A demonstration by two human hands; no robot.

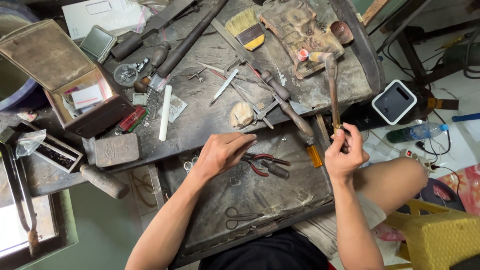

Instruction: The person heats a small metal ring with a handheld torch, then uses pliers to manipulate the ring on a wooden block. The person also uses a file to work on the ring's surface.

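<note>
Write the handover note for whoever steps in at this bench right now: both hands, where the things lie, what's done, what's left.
Left hand: palm down over the dark tray, fingers together; whether it grips anything cannot be told. Red-handled pliers lie just right of it.
Right hand: fingers closed on the lower end of the torch pipe, which runs up to the workbench; no flame visible.
Nearby: orange lighter between the hands, scissors at the tray's front, brush and files on the bench.
Done: pipe in hand.
Left: no workpiece is visible between the hands.

I see a slim brown torch pipe [332,92] standing nearly upright. Red-handled pliers [265,162] lie flat on the dark tray.
</note>
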